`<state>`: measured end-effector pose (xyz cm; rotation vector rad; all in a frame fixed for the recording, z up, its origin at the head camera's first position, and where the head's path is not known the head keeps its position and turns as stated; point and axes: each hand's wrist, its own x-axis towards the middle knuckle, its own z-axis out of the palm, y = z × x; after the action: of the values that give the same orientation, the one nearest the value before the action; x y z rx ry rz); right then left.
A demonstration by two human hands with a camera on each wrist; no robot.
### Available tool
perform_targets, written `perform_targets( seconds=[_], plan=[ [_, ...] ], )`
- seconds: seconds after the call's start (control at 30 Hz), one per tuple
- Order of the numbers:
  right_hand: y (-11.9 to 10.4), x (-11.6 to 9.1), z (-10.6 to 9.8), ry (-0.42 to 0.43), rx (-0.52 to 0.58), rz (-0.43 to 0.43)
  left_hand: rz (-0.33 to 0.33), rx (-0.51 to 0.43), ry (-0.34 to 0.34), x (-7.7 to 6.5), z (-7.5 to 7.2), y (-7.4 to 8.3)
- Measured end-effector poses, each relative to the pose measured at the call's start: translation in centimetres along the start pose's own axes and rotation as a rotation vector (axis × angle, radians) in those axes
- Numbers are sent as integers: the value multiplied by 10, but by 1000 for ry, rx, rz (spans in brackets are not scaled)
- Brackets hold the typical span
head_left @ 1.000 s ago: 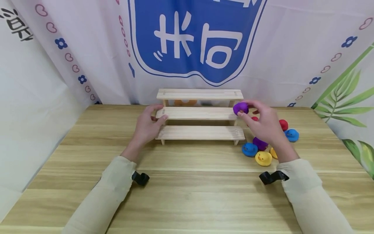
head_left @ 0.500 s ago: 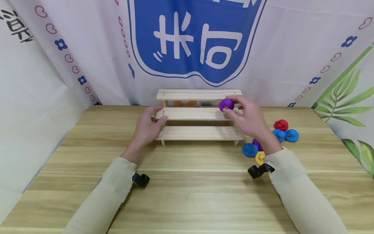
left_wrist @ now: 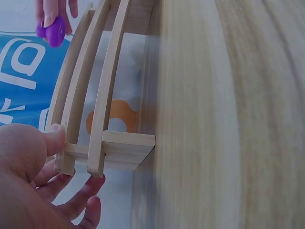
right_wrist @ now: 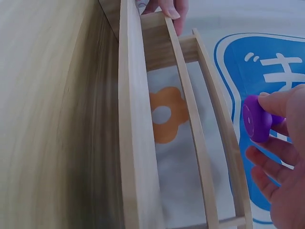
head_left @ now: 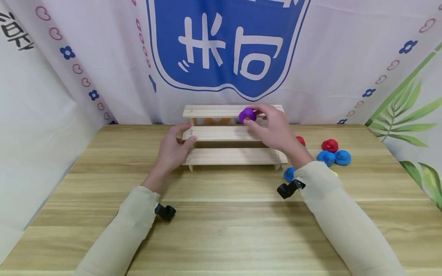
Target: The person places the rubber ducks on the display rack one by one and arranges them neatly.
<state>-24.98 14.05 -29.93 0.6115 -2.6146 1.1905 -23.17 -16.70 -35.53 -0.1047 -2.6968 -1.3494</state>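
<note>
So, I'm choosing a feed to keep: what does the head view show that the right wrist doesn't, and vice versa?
Only the head view: red toy ducks and blue toy ducks on the woodgrain table, plus the beige fabric right sleeve.
Only the right wrist view: the flat underside of the purple toy duck.
Both: that duck in the right grip, the left grip holding the pale wooden stepped rack, the table and blue emblem.

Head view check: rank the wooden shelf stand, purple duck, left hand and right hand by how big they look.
1. Wooden shelf stand
2. Left hand and right hand: too alike to rank
3. Purple duck, clearly smallest
</note>
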Motion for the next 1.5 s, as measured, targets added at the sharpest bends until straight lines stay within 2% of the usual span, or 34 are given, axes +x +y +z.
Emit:
perform_targets(
  seconds=[0.27, 0.67, 1.1, 1.3, 1.5],
  plan=[
    [-13, 17, 13, -45, -13, 22, 2, -3, 2, 0, -1, -1],
    [-25, 42, 40, -54, 55, 20, -10, -8, 3, 1, 0, -1],
    [-35, 60, 62, -74, 57, 19, -11, 3, 3, 2, 0, 1],
    [-37, 65, 69, -77, 63, 56, 19, 19, 11, 2, 1, 0],
    [-37, 69, 72, -90, 27, 109, 20, 21, 11, 2, 1, -1]
  ],
)
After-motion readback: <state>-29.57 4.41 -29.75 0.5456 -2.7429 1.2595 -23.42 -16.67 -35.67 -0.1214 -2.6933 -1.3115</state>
